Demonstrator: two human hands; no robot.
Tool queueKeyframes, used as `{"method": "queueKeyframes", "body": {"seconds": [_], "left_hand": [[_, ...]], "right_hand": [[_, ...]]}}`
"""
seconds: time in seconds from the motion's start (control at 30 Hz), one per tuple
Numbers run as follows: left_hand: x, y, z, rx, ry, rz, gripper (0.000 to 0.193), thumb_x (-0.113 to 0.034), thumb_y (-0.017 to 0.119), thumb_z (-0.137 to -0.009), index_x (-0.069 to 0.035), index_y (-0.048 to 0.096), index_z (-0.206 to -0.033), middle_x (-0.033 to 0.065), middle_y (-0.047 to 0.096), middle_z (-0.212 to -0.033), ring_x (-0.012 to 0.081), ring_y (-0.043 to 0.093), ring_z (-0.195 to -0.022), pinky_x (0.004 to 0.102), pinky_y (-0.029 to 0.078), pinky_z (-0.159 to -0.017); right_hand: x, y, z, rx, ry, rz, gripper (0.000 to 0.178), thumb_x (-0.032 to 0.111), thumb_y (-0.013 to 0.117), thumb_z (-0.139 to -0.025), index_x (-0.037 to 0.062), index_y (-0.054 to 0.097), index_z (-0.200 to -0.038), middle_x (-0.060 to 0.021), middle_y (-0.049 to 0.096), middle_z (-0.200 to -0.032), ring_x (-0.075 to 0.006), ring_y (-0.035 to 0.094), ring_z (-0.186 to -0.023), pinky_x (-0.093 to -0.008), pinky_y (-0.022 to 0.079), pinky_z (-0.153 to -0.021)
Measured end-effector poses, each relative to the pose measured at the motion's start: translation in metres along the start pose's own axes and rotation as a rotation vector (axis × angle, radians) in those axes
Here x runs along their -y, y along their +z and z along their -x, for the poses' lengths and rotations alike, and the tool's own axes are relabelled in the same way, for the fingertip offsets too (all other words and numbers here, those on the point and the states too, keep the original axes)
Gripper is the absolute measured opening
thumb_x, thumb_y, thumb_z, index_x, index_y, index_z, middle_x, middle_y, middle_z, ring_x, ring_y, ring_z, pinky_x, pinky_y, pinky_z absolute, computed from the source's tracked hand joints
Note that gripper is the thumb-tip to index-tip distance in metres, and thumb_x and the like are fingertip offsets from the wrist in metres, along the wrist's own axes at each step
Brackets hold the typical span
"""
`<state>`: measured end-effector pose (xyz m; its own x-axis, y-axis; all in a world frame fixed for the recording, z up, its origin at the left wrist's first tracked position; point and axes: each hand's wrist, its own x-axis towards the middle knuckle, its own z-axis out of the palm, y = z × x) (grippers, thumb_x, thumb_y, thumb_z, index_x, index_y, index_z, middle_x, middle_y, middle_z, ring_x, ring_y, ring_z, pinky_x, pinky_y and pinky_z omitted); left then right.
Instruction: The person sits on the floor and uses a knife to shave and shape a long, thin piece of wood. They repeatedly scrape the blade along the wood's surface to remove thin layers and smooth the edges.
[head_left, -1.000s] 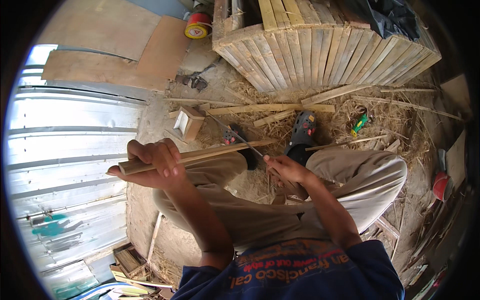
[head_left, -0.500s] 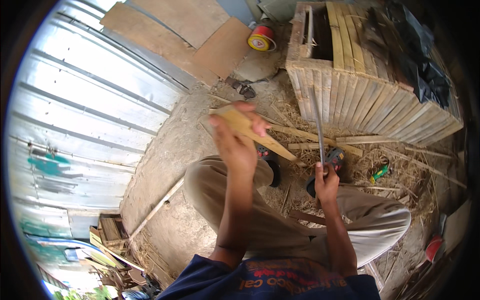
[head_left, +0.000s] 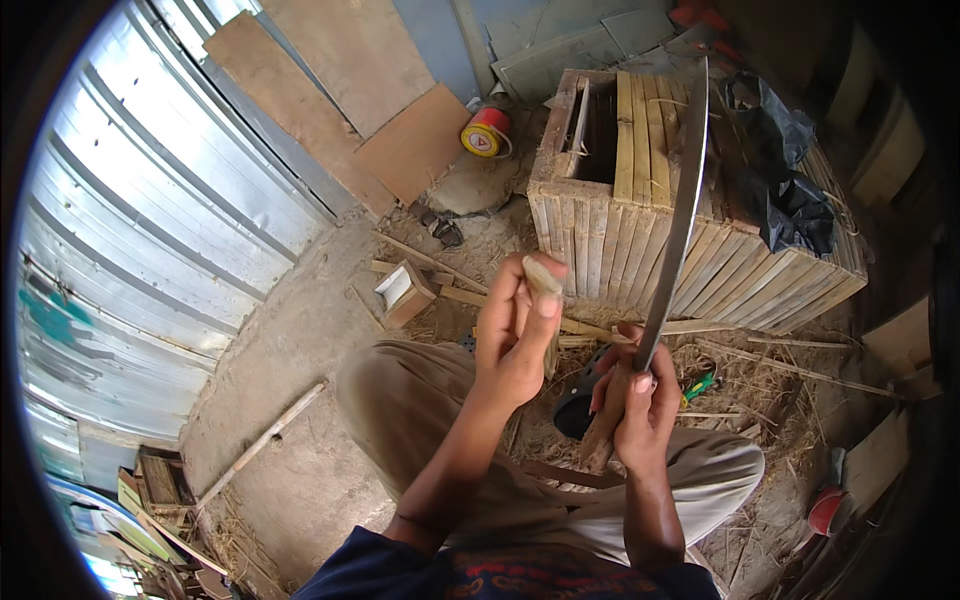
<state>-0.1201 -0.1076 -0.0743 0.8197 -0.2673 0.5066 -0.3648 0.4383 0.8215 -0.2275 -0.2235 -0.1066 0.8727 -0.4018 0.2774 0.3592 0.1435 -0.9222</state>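
Note:
My left hand (head_left: 512, 345) is closed round a pale wooden slat (head_left: 543, 278), which points end-on toward me, so most of its length is hidden. To the right, my right hand (head_left: 640, 415) grips a machete by its brown wooden handle (head_left: 602, 432). Its long, slightly curved steel blade (head_left: 682, 225) rises from the fist, edge toward the right, and crosses in front of the slatted crate (head_left: 640, 245). Blade and slat are apart. Both hands are above my bent legs, with a dark clog (head_left: 578, 400) on the foot beneath.
Straw and loose wooden strips (head_left: 790, 365) litter the floor ahead. A small open box (head_left: 405, 295) and a red-and-yellow bucket (head_left: 486, 132) stand farther off. Black plastic (head_left: 800, 215) drapes the crate. Corrugated metal sheeting (head_left: 130, 250) forms the left wall. A green-handled tool (head_left: 700, 387) lies right.
The slat has turned from lying lengthwise across my view to end-on. The machete has risen and tilted right, showing its blade broadside. My view has shifted, and the small box now shows.

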Motion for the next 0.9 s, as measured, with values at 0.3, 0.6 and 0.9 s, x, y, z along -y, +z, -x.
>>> {"method": "queueKeyframes", "body": {"seconds": [0.3,0.6,0.9], "left_hand": [[-0.001,-0.013,0.003,0.038,0.002,0.045,0.023,-0.018,0.062,-0.098,0.001,0.056,-0.109,0.004,0.059,-0.095,0.0071,0.051,-0.081,0.0227,0.042,-0.072],[-0.005,-0.026,0.011,0.335,-0.154,0.261,0.043,-0.027,0.066,-0.094,0.004,0.052,-0.119,0.004,0.058,-0.093,0.0093,0.054,-0.081,0.0237,0.043,-0.072],[-0.001,-0.029,0.015,0.347,-0.171,0.35,0.037,-0.024,0.068,-0.093,0.004,0.056,-0.113,0.004,0.059,-0.092,0.0091,0.056,-0.083,0.0245,0.045,-0.072]], "right_hand": [[0.043,0.025,-0.014,0.143,0.074,-0.083,0.076,0.059,0.037,-0.101,-0.0059,0.036,-0.14,-0.0116,0.054,-0.071,-0.0147,0.05,-0.048,-0.0255,0.043,-0.046],[0.063,0.038,-0.007,0.38,0.101,-0.126,0.058,0.034,0.041,-0.106,-0.0015,0.031,-0.151,-0.0074,0.056,-0.083,-0.0106,0.053,-0.071,-0.0243,0.047,-0.057],[0.066,0.04,-0.003,0.378,0.114,-0.075,0.061,0.035,0.042,-0.105,-0.001,0.028,-0.152,-0.0069,0.057,-0.079,-0.0097,0.05,-0.063,-0.0236,0.043,-0.056]]}}
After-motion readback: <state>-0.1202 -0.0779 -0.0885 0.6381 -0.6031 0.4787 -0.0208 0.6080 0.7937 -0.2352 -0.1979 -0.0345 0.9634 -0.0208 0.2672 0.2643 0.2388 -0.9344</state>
